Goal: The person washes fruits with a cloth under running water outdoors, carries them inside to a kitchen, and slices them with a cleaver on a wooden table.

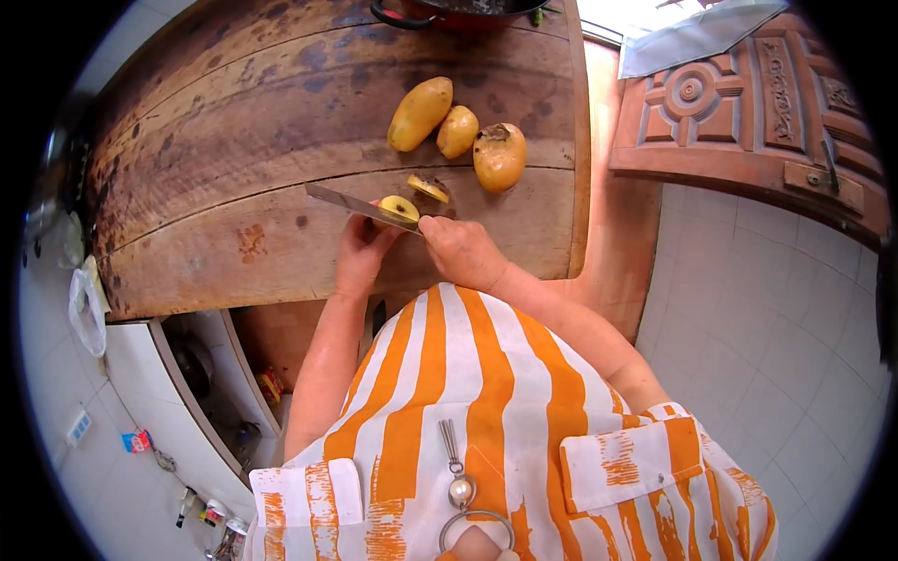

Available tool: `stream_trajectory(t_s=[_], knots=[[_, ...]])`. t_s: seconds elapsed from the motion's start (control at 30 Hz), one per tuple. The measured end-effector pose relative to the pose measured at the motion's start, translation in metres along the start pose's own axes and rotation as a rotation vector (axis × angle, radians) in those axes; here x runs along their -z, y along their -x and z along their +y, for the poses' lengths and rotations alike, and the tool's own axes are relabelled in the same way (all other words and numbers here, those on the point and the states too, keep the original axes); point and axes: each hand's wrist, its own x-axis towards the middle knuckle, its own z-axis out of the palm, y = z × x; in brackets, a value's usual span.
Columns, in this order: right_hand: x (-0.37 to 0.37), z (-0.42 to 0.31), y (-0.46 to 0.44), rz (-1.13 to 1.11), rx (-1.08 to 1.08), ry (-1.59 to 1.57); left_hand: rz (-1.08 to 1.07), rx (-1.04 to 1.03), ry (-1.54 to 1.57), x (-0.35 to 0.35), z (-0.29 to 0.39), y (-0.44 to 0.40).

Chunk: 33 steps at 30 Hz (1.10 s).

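My right hand (463,251) is closed round the handle end of a knife (351,201), whose long blade points left. In my left hand (363,245) is a cut yellow potato piece (399,207) with a dark spot in it; the blade lies across its near side. Just beyond, a slice (428,188) with a dark, blemished edge rests on the wooden table. Farther back lie a long potato (421,113), a smaller one (457,132) and a rounded potato (500,161) with a dark rotten patch on top.
The wooden table (234,140) has stains and long cracks. At its far edge stands a dark pan (468,11) with a black handle. A carved wooden door (739,122) is at the right. Below on the left is a white cabinet (178,393) with its inside showing.
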Motion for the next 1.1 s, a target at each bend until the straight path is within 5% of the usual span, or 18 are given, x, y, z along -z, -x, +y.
stream_trajectory(t_s=[0.47, 0.77, 1.1], knots=[[-0.014, 0.005, -0.016, 0.032, -0.016, -0.089, -0.026, -0.035, -0.171, 0.002, 0.002, -0.004], [0.005, 0.000, -0.003, -0.157, -0.142, 0.006, 0.000, -0.098, -0.239, 0.005, -0.010, -0.005], [-0.017, -0.002, -0.013, -0.015, -0.243, -0.048, 0.064, -0.234, -0.355, -0.002, -0.017, -0.001]])
